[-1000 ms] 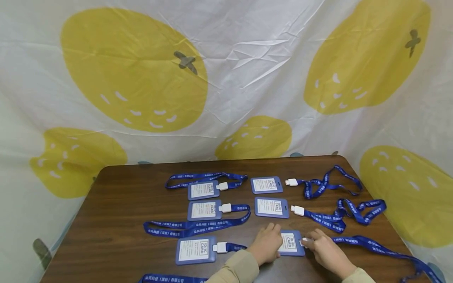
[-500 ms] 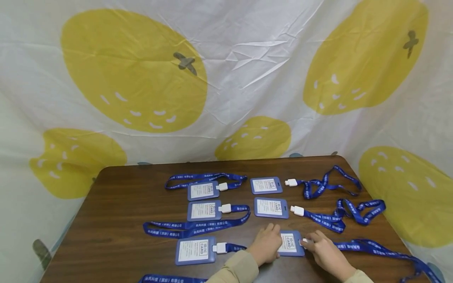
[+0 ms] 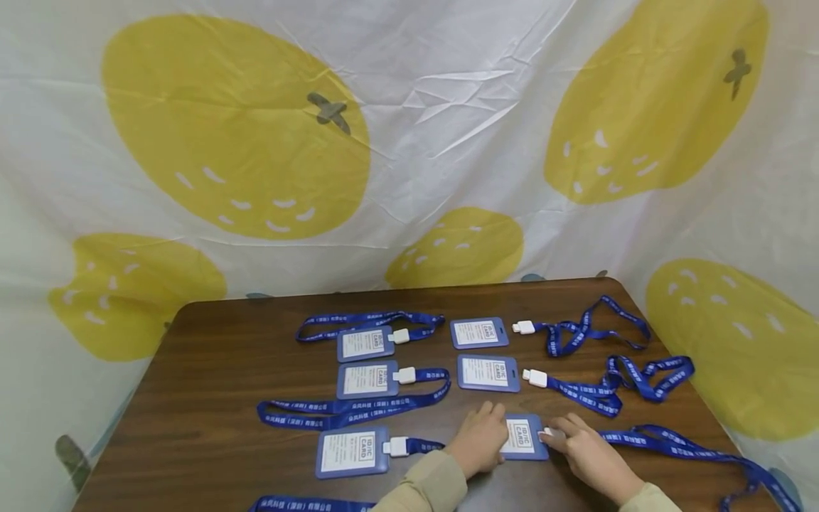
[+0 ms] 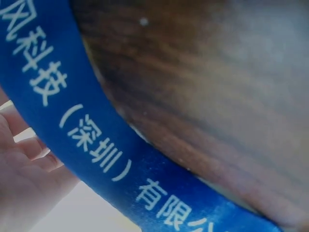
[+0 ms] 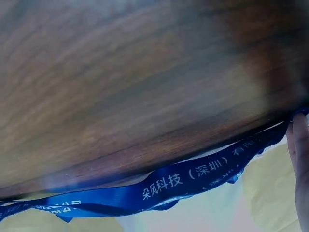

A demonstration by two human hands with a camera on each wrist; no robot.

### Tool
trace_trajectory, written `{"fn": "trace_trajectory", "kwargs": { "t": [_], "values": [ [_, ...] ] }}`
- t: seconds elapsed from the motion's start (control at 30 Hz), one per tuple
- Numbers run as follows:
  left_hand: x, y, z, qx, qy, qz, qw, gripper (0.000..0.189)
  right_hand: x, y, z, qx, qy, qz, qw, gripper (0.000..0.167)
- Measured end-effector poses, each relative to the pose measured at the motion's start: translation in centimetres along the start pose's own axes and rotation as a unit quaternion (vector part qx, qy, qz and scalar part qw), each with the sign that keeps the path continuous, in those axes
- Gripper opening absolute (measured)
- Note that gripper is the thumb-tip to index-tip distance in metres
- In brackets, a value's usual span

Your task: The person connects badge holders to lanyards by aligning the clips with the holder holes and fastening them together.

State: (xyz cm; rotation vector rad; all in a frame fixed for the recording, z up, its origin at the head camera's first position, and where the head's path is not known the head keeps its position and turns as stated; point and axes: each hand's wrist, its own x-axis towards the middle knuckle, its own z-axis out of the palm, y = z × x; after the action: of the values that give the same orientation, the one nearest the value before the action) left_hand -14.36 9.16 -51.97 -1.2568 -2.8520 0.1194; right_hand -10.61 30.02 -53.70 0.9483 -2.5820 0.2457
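Observation:
In the head view, my left hand (image 3: pixel 476 439) grips the left end of a blue badge holder (image 3: pixel 536 446) with a white ID/IC card inside, lying at the front of the table. My right hand (image 3: pixel 591 456) pinches the white clip (image 3: pixel 547 432) of a blue lanyard (image 3: pixel 665 439) right at the holder's slotted end. That lanyard trails off to the right, and my fingers partly hide its clip. Close to the left wrist camera, a printed blue strap (image 4: pixel 96 140) crosses in front of my left hand (image 4: pixel 29 174). The right wrist view catches fingers (image 5: pixel 300 150) beside the lanyard (image 5: pixel 193 176).
Two badge holders (image 3: pixel 488 373) lie behind my hands, apart from their lanyard clips (image 3: pixel 534 378). On the left, several holders (image 3: pixel 352 453) have lanyards clipped on. The brown wooden table (image 3: pixel 211 384) ends at a curtain (image 3: pixel 441 142) with yellow fruit prints.
Both hands keep their hold on the badge holder and clip, almost unmoved. The head view has shifted slightly.

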Motion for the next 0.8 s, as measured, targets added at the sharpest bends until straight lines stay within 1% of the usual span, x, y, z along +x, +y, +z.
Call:
{"fn": "trace_trajectory", "kwargs": {
  "t": [0.1, 0.2, 0.33, 0.43, 0.57, 0.67, 0.8],
  "values": [
    [0.0, 0.0, -0.1, -0.002, -0.003, -0.007, 1.0, 0.028, 0.0, 0.0, 0.2, 0.0, 0.004, -0.003, 1.0, 0.036],
    [0.0, 0.1, -0.3, 0.001, 0.0, -0.01, 0.9999, 0.028, -0.1, 0.0, 0.3, -0.007, 0.004, -0.006, 1.0, 0.037],
    [0.0, 0.2, -0.6, -0.002, -0.002, -0.011, 0.9999, 0.027, 0.0, -0.3, 0.3, -0.02, -0.007, -0.003, 0.9998, 0.034],
    [-0.1, 0.2, -0.7, -0.012, -0.01, -0.014, 0.9998, 0.026, 0.2, -0.5, 0.2, -0.034, -0.011, -0.007, 0.9993, 0.033],
    [-0.1, 0.0, -0.6, -0.026, -0.017, -0.02, 0.9993, 0.028, 0.3, -0.6, 0.3, -0.051, -0.017, -0.014, 0.9985, 0.033],
    [0.0, -0.2, -0.4, -0.032, -0.011, -0.025, 0.9991, 0.036, 0.2, -0.8, 0.2, -0.043, -0.016, -0.001, 0.9989, 0.034],
    [0.1, -0.4, -0.4, -0.03, -0.002, -0.031, 0.9991, 0.05, 0.1, -1.1, -0.1, -0.021, -0.004, 0.025, 0.9995, 0.033]
  ]
}}
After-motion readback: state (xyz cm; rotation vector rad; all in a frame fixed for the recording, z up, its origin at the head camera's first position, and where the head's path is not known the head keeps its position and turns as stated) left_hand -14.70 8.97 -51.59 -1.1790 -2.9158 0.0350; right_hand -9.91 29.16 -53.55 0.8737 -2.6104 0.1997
